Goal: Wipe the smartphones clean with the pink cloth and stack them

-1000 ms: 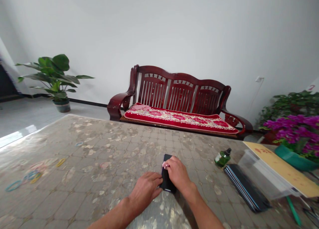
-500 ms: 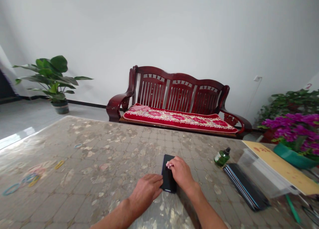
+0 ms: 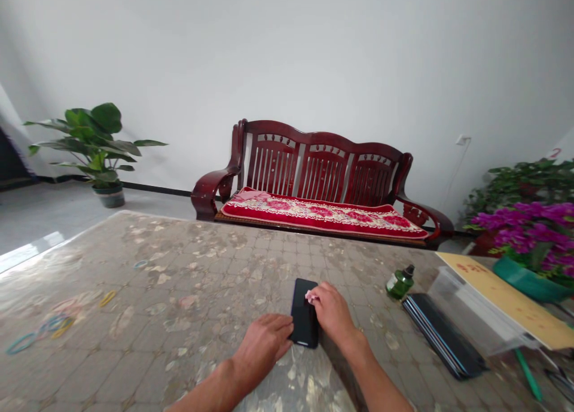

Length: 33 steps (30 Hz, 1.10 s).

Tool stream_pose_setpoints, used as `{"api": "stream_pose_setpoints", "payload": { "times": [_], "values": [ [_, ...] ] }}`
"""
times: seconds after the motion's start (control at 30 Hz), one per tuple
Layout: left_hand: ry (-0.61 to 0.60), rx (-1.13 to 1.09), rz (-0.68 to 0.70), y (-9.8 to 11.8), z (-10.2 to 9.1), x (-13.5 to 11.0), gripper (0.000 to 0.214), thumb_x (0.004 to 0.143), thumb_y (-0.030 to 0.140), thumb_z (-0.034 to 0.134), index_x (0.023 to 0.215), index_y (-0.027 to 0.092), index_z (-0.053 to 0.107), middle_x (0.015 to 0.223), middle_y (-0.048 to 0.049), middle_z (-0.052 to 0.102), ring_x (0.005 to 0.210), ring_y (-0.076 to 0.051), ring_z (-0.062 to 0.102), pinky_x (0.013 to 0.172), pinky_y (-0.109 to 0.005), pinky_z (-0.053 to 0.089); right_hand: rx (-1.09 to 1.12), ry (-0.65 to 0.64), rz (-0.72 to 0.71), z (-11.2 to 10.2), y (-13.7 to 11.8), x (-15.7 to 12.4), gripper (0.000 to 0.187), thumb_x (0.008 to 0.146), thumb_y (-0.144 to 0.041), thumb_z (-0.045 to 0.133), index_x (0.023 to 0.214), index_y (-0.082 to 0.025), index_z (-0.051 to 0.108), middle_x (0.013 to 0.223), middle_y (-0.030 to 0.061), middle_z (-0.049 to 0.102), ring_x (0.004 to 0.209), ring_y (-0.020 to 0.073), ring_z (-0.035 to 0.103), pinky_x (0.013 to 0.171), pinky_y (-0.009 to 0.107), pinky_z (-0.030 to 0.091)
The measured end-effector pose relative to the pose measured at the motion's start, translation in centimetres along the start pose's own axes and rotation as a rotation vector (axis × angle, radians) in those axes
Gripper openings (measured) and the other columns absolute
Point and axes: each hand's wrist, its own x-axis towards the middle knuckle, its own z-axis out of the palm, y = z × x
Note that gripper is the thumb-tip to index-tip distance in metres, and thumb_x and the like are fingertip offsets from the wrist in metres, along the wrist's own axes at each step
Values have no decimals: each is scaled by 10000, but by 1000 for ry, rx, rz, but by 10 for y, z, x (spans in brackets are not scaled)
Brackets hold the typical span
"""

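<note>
A black phone (image 3: 302, 307) lies flat on the patterned table (image 3: 188, 262) in front of me. My left hand (image 3: 262, 340) rests at its near left edge, fingers bent against the side of the phone. My right hand (image 3: 329, 310) is on the phone's right side, its fingertips pinched on a small pinkish-white pad (image 3: 310, 295) pressed to the screen.
A small green bottle (image 3: 400, 282) stands to the right, beside a row of dark flat slabs (image 3: 442, 343), a clear plastic box (image 3: 475, 316) and a yellow board (image 3: 511, 307). Coloured rubber bands (image 3: 54, 325) lie at the far left. A red wooden bench (image 3: 314, 185) and potted plants stand beyond.
My right hand with the pad has slid a little to the right across the phone's screen. My left hand stays at the phone's near edge.
</note>
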Motion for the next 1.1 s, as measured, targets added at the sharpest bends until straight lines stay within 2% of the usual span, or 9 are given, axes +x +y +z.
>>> {"api": "stream_pose_setpoints", "payload": {
  "times": [0.23,0.43,0.67,0.87,1.1],
  "values": [
    [19,0,4,2,-3,0,168,854,159,662,1015,207,681,1094,-30,740,964,-222,704,894,-335,558,63,-134,-77,-7,-4,-10,260,827,-72,517,832,-218,732,912,22,684,876,141,625,770,208,401],
    [38,21,10,1,-1,-1,164,866,169,645,1019,211,687,1106,-41,740,972,-218,703,894,-322,557,21,-42,-45,-6,-5,-11,304,883,-85,447,849,-208,723,925,41,672,906,153,614,803,222,402],
    [18,14,0,2,-4,-2,205,849,160,667,1047,213,681,1114,-37,737,986,-226,700,904,-342,558,53,-183,-41,-10,-7,-17,238,811,-98,545,835,-229,741,907,15,685,850,139,630,746,209,401],
    [26,-2,-5,2,-3,-1,188,849,155,661,1025,216,687,1098,-32,740,977,-217,702,905,-334,557,77,-122,-18,-12,-9,-18,245,841,-94,519,845,-207,736,943,38,692,902,143,637,803,208,406],
    [0,-8,-24,4,-6,-1,214,856,161,653,1059,224,681,1135,-32,730,1008,-217,694,933,-335,544,63,-215,-32,-12,-8,-21,225,805,-111,567,853,-229,754,910,17,689,857,140,635,748,209,402]
  ]
}}
